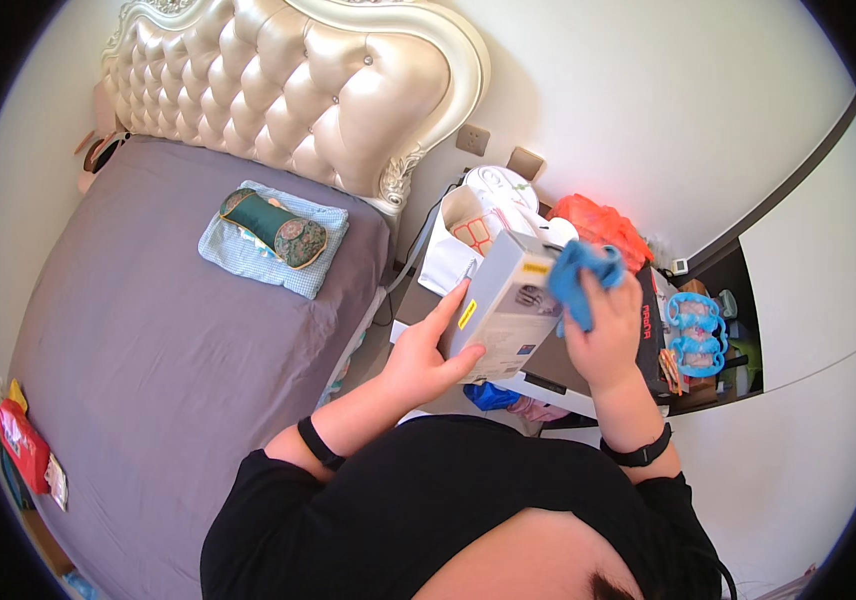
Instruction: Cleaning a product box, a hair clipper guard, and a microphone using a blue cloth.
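A grey-white cardboard box [504,322] with yellow stickers is held tilted in front of me. My left hand [435,348] grips its left side, thumb across the near face and fingers along the edge. Bunched in my right hand [608,325] is a blue cloth [584,280], which lies against the box's upper right corner. The fingertips under the cloth are partly hidden. Just behind the box stands a white paper bag [445,243] on the bedside cabinet [570,368].
On the left is a bed with a grey sheet [178,380], a folded checked cloth [230,252] and a green bolster pillow [273,228]. An orange-red plastic bag [598,226] sits by the wall. Blue ring-shaped handles [698,335] lie near the shelf at right.
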### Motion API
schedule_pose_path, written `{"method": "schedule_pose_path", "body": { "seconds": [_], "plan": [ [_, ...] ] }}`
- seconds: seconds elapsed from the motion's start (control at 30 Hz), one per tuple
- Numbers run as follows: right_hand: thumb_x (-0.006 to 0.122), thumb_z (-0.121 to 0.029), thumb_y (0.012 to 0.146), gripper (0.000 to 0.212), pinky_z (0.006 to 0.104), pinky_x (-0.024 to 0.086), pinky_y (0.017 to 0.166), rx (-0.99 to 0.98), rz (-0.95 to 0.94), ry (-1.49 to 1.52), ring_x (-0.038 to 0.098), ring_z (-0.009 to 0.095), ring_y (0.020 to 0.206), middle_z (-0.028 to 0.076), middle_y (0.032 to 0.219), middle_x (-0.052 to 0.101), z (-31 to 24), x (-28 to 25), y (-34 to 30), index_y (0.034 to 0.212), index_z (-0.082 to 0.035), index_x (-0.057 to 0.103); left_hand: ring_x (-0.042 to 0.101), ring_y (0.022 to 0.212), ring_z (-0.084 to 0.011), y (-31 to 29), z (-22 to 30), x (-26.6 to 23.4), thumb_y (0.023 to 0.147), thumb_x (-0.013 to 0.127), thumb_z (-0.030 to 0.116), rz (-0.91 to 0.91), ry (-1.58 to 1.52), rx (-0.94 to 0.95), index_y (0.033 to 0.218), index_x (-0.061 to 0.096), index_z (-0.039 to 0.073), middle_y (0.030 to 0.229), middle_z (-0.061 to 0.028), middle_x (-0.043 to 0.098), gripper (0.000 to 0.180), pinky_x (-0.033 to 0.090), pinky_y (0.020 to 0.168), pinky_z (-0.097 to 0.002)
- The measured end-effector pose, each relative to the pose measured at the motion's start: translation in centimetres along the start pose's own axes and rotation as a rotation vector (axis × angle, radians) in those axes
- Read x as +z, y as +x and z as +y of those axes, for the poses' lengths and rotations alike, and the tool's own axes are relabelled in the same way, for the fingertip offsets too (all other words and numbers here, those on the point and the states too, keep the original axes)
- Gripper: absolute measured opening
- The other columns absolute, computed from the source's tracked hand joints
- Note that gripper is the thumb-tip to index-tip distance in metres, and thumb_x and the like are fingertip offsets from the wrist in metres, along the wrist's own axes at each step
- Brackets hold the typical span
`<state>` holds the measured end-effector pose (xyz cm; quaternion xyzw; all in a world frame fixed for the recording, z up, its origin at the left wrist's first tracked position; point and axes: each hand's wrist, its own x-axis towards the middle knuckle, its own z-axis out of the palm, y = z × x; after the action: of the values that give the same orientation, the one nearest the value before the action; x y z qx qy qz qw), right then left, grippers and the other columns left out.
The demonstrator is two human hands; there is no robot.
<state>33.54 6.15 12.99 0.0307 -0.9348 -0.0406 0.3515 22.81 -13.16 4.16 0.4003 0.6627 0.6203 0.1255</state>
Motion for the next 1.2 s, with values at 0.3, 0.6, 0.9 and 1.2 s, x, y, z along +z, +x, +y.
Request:
{"method": "schedule_pose_path", "body": {
  "seconds": [0.3,0.6,0.9,1.2],
  "plan": [
    [0.056,-0.008,0.079,0.037,0.0371,0.035,0.093,0.347,0.209,0.617,0.048,0.033,0.105,0.021,0.114,0.049,-1.4,-0.7,-0.6,0.114,0.005,0.053,0.056,0.102,-0.0309,-0.1,-0.1,-0.2,0.064,0.068,0.004,0.044,0.209,0.254,0.120,0.049,0.004,0.112,-0.0138,0.058,0.059,0.045,0.086,-0.0360],
    [0.059,-0.005,0.074,0.032,0.0329,0.040,0.081,0.276,-0.129,0.759,0.052,0.028,0.090,0.015,0.098,0.056,-0.7,-3.6,-0.8,0.104,0.001,0.060,0.054,0.108,-0.0282,0.4,-0.9,-1.3,0.053,0.067,-0.002,0.115,0.407,0.491,0.111,0.055,0.007,0.115,-0.0104,0.058,0.060,0.044,0.089,-0.0376],
    [0.064,-0.012,0.057,0.047,0.0382,0.044,0.075,0.021,-0.224,0.450,0.052,0.032,0.082,0.011,0.077,0.051,-1.1,-6.3,-2.1,0.104,-0.004,0.064,0.054,0.106,-0.0305,0.3,-0.2,-2.9,0.057,0.071,0.002,0.087,0.638,0.690,0.105,0.057,0.008,0.114,-0.0106,0.058,0.051,0.042,0.091,-0.0418],
    [0.066,-0.021,0.050,0.048,0.0398,0.044,0.078,-0.087,-0.154,0.460,0.054,0.033,0.088,0.011,0.097,0.060,-0.1,-5.5,-5.6,0.095,-0.007,0.067,0.051,0.106,-0.0277,0.0,-0.1,-2.9,0.063,0.066,0.005,0.183,0.766,0.648,0.107,0.059,0.018,0.116,-0.0035,0.057,0.046,0.035,0.095,-0.0455]
  ]
}}
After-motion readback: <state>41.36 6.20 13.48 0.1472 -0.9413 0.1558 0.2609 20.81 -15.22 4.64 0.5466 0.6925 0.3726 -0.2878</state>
